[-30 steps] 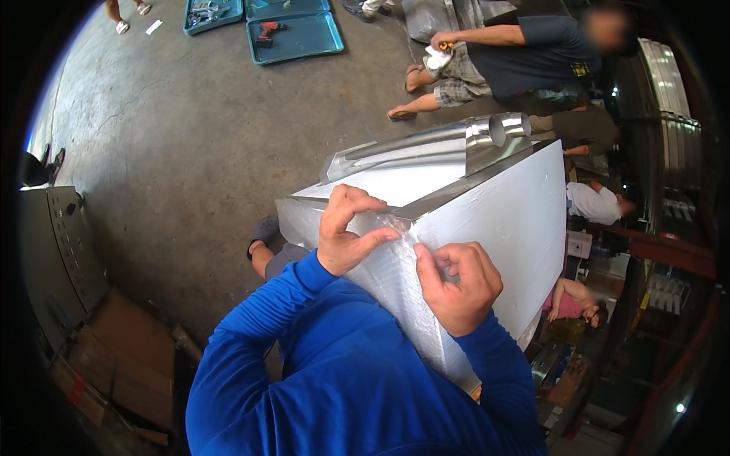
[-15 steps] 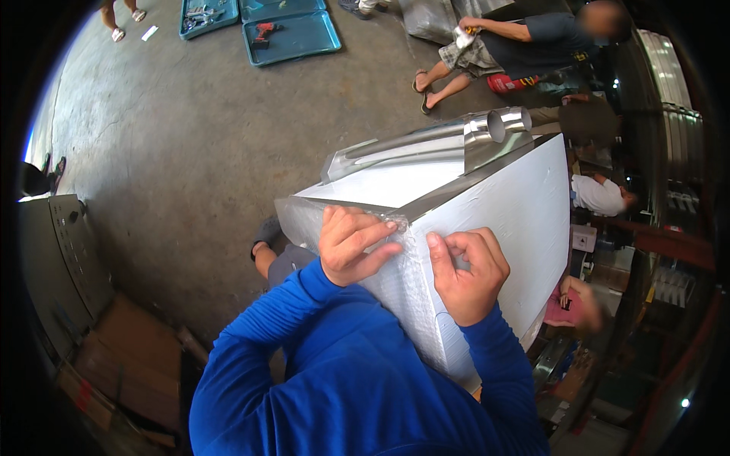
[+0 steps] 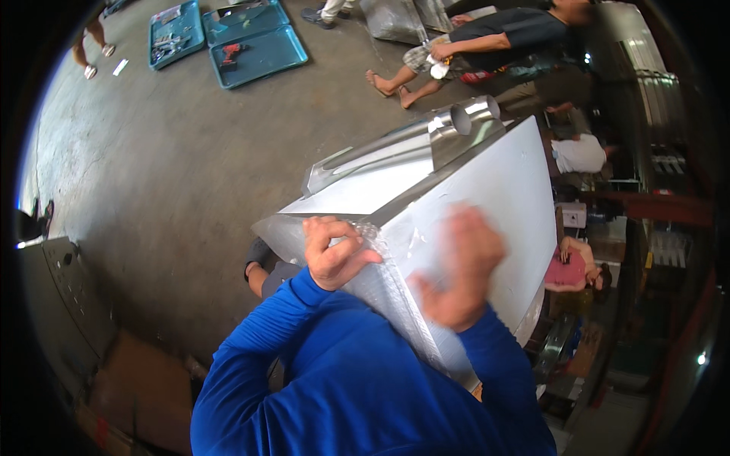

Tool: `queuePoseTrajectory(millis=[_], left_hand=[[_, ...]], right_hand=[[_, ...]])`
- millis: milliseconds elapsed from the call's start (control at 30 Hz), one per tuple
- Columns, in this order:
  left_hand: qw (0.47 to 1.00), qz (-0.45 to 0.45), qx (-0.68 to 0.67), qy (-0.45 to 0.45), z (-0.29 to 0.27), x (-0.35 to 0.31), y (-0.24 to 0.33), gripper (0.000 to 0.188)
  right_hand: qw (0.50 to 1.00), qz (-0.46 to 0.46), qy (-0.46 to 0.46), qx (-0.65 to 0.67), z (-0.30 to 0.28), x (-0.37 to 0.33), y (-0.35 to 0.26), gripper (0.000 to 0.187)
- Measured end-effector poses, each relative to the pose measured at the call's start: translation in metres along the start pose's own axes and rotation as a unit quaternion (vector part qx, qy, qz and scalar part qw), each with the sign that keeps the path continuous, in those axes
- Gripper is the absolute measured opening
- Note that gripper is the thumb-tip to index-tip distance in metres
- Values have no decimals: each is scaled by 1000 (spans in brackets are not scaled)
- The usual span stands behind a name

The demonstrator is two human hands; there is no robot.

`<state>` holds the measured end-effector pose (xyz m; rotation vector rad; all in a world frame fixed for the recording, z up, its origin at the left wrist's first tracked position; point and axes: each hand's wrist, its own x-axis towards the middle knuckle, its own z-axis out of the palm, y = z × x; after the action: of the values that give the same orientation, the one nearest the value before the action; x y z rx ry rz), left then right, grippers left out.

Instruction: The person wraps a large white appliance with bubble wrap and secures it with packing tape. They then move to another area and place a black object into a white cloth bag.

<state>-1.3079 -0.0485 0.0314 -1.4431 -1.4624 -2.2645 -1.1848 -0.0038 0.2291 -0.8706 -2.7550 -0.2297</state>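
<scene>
1. Concrete floor (image 3: 190, 190): spreads out beyond and to the left of both hands.
2. White-sided box (image 3: 509, 175): directly in front of the person, its corner between the two hands, its broad white side under the right hand and stretching away beyond it. Dark metal strips edge its top.
3. Grey cabinet (image 3: 61, 304): well apart, to the left of the left hand.
4. Co-worker in a dark shirt (image 3: 509, 34): well beyond the right hand, holding something white.
5. Bubble wrap (image 3: 389, 289): over the box's near face, between the hands and below them; its upper edge bunches just beside the left fingertips.
6. Shiny metal pipes (image 3: 380, 158): beyond the left hand, along the far side of the box.
7. Teal case (image 3: 262, 68): lying open on the floor, well beyond the left hand.
8. Right hand (image 3: 464, 266): blurred, thumb spread from the fingers, nothing seen in its grasp; whether it touches the white side is unclear.
9. Left hand (image 3: 331, 252): fingers curled at the wrap's upper edge; I cannot tell whether they pinch it.
10. Red power drill (image 3: 230, 53): in the case, far beyond the left hand.
</scene>
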Motion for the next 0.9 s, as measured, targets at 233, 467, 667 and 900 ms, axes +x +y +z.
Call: queuePoseTrajectory(millis=[233, 467, 667, 900], left_hand=[[1000, -21, -6, -22, -4, 11, -4, 43], [982, -115, -119, -87, -7, -2, 5, 32], [993, -21, -51, -109, 1, -25, -67, 43], [968, 5, 111, -226, -37, -11, -114, 40]], right_hand=[[977, 38, -208, 21, -10, -10, 7, 74], [973, 83, -108, 188, -3, -45, -1, 83], [906, 375, 193, -47, -70, -194, 34, 64], [644, 687, 275, -192, -108, -570, -92, 42]])
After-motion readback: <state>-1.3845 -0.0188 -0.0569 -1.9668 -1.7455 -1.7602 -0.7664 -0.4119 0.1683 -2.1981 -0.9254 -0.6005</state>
